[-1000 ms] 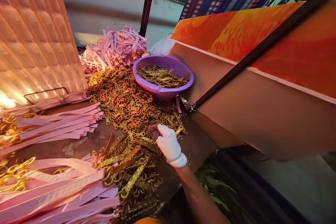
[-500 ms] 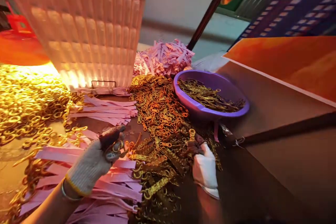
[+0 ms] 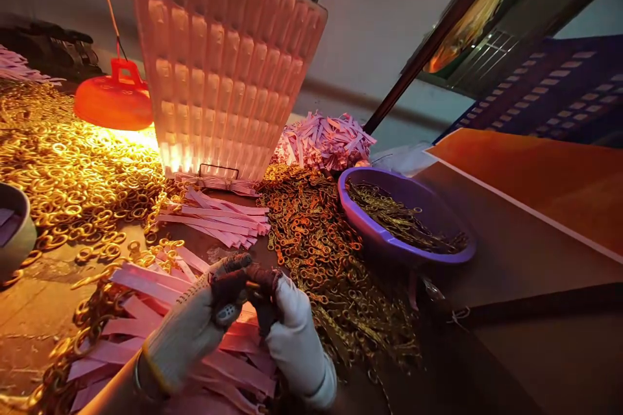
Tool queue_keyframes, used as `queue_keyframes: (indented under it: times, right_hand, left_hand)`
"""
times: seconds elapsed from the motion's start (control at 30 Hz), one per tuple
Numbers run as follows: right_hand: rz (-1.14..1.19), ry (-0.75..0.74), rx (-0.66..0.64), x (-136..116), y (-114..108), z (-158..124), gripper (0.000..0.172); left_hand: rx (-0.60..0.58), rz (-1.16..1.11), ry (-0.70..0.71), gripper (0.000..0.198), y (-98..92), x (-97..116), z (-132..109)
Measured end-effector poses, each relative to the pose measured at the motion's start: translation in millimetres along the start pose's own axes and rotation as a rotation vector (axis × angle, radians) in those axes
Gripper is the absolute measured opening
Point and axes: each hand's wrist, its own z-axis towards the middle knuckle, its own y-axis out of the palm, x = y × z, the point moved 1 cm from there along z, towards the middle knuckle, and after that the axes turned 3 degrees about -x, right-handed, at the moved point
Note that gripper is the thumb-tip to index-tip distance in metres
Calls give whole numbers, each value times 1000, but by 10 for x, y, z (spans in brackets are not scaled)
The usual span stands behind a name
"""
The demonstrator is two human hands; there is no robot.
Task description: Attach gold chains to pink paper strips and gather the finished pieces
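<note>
My left hand [image 3: 195, 321], in a knit glove with dark fingertip covers, is closed in the middle foreground. A small grey oval piece with dark dots [image 3: 226, 315] shows at its fingers. My right hand [image 3: 294, 331], in a white glove with dark fingertips, meets it, fingers pinched. Between the fingertips a bit of a gold-coloured metal piece [image 3: 252, 284] shows; the rest is hidden. Below my hands lie pink strips [image 3: 243, 363] with gold rings on their left ends. Right of my hands spreads a heap of gold metal links [image 3: 316, 240].
A purple basin [image 3: 403, 253] of metal pieces stands at the right. Gold rings [image 3: 92, 168] heap under a red lamp [image 3: 114, 100]. A ribbed translucent panel [image 3: 214, 71] stands upright. More pink strips [image 3: 224, 217] lie ahead, with a pile [image 3: 326, 139] behind. A bowl [image 3: 24, 233] is at left.
My right hand has left the link heap with a gold metal link and come left to meet my left hand. The view has shifted, bringing the whole lamp and a bowl into sight.
</note>
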Motion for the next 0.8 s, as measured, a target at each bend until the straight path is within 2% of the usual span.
queue_keyframes:
  times: [0.07, 0.13, 0.23, 0.33, 0.43, 0.5, 0.53, 0.63, 0.67, 0.73, 0.8]
  right_hand:
    - [153, 69, -17, -23, -4, 27, 21]
    - [360, 210, -39, -57, -39, 37, 14]
    - [543, 354, -58, -96, -104, 35, 20]
    - [380, 341, -76, -75, -153, 38, 15]
    - [42, 212, -101, -11, -182, 55, 1]
    - [-104, 160, -130, 26, -196, 62, 5]
    - [-123, 162, -143, 35, -205, 60, 5]
    - [67, 243, -107, 23, -262, 39, 11]
    - [180, 278, -52, 9, -290, 34, 15]
    - [400, 357, 81, -23, -338, 42, 22]
    - [547, 428, 157, -42, -343, 80, 26]
  left_hand:
    - [-36, 12, 15, 43, 2, 70, -13]
    - [-103, -8, -70, 35, 28, 128, -12]
    - [-231, -34, -203, 30, 70, 130, -7]
    - [-304, -87, -232, 28, 94, 24, -19]
    - [-312, -114, -216, 22, 129, -117, -15]
    - [-241, -7, -127, 20, 136, -181, 35]
    - [-167, 95, -29, 23, 121, -192, 76]
    - [140, 447, 371, 35, -14, -131, 211]
    - [215, 486, 431, 37, -77, -94, 244]
    - [239, 407, 371, 39, -180, -28, 275]
    - [138, 239, 204, 37, -195, 14, 257]
